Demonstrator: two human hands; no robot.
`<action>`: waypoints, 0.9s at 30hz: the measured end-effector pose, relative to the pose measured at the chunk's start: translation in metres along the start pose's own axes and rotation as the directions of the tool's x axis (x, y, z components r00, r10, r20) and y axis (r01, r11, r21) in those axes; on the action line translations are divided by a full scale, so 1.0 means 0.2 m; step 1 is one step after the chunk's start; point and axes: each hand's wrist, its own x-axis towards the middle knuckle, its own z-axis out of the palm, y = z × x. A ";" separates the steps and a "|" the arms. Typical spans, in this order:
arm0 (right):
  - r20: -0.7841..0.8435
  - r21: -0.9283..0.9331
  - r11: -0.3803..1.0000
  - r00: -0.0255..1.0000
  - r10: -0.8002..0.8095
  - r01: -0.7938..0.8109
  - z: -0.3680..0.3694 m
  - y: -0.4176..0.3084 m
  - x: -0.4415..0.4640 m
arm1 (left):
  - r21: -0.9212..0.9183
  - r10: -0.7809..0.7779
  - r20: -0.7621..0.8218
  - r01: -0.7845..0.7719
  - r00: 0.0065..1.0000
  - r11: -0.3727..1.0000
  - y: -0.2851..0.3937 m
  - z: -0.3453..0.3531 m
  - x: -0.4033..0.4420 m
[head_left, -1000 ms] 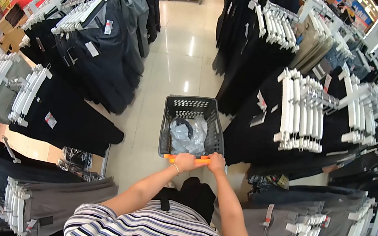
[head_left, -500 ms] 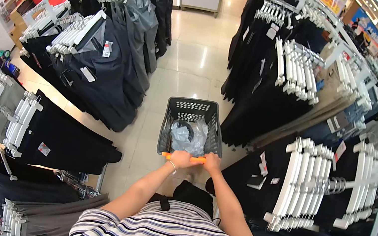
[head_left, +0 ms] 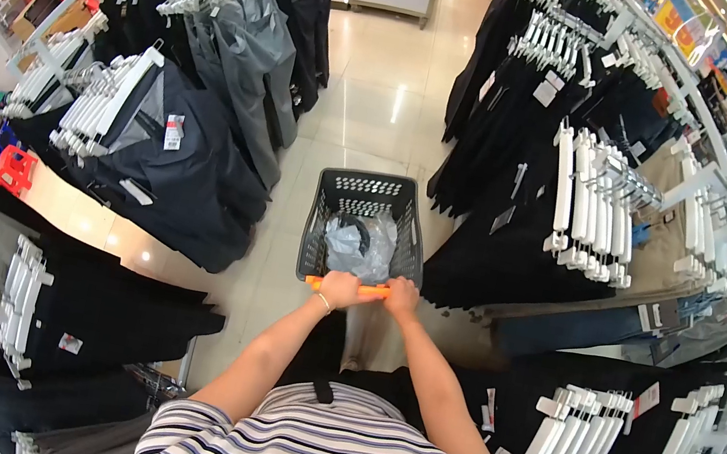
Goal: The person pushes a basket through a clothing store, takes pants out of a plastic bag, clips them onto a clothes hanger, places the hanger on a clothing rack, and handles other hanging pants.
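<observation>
As the left hand (head_left: 341, 290) and right hand (head_left: 402, 296) grip an orange handle (head_left: 374, 291), a basket (head_left: 368, 178) sits at their twelve o'clock.

The basket (head_left: 417, 241) is dark grey, open at the top and upright, with rows of holes through its walls. It looks deep and roughly rectangular, its far wall facing up the aisle. An orange handle (head_left: 374, 291) runs straight across its near end, level from side to side, partly covered where it is gripped. Inside lies crumpled, pale, see-through plastic (head_left: 376, 249), shiny in places, loosely heaped and well below the rim. A dark curved shape (head_left: 362, 236) shows among its folds; what it is cannot be told.
</observation>
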 end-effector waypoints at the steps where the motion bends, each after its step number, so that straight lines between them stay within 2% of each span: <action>1: -0.011 -0.001 1.000 1.000 0.007 -0.007 -0.02 -0.01 0.08 | -0.007 -0.005 0.005 0.005 1.000 1.000 -0.03 -0.03 0.07; 4: -0.026 0.018 1.000 1.000 -0.010 0.010 -0.07 -0.02 0.27 | -0.014 -0.010 0.069 0.011 0.998 1.000 -0.13 -0.11 0.26; 8: -0.032 0.027 0.999 0.999 0.028 -0.027 -0.10 -0.08 0.48 | 0.039 0.038 0.046 -0.039 0.998 0.998 -0.25 -0.20 0.45; 12: -0.057 0.004 0.999 0.998 0.033 -0.033 -0.18 -0.10 0.67 | 0.047 0.091 0.088 -0.095 0.992 0.994 -0.37 -0.24 0.66; 15: -0.071 0.002 1.000 0.997 0.028 -0.028 -0.19 -0.11 0.79 | 0.047 0.049 0.131 -0.055 0.990 0.997 -0.39 -0.35 0.76; 19: -0.036 0.026 0.999 0.998 0.048 -0.047 -0.28 -0.11 0.98 | 0.024 0.072 0.115 -0.075 0.991 0.997 -0.47 -0.40 0.96; 27: -0.070 0.054 0.996 0.994 0.079 -0.075 -0.39 -0.06 1.44 | 0.034 0.060 0.102 -0.064 0.993 0.997 -0.58 -0.52 1.40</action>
